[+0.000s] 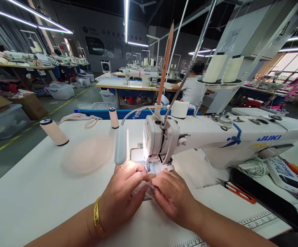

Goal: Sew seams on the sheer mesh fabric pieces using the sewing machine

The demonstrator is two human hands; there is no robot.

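Both hands meet just in front of the needle area of a white sewing machine (154, 140). My left hand (125, 188), with a gold bracelet at the wrist, pinches a thin, pale sheer fabric (144, 188). Close against it on the right, my right hand (173, 197) grips the same fabric with curled fingers. A small beige strip (152, 176) shows between the fingertips. The lamp (121, 145) lights the spot from the left. Fingers hide most of the fabric.
Two thread cones, one larger (54, 132) and one smaller (114, 118), stand at the left with a pale sheer piece (87, 154). At the right lie orange-handled snips (241, 193) and a black phone-like object (267, 199). A person (191, 91) sits beyond.
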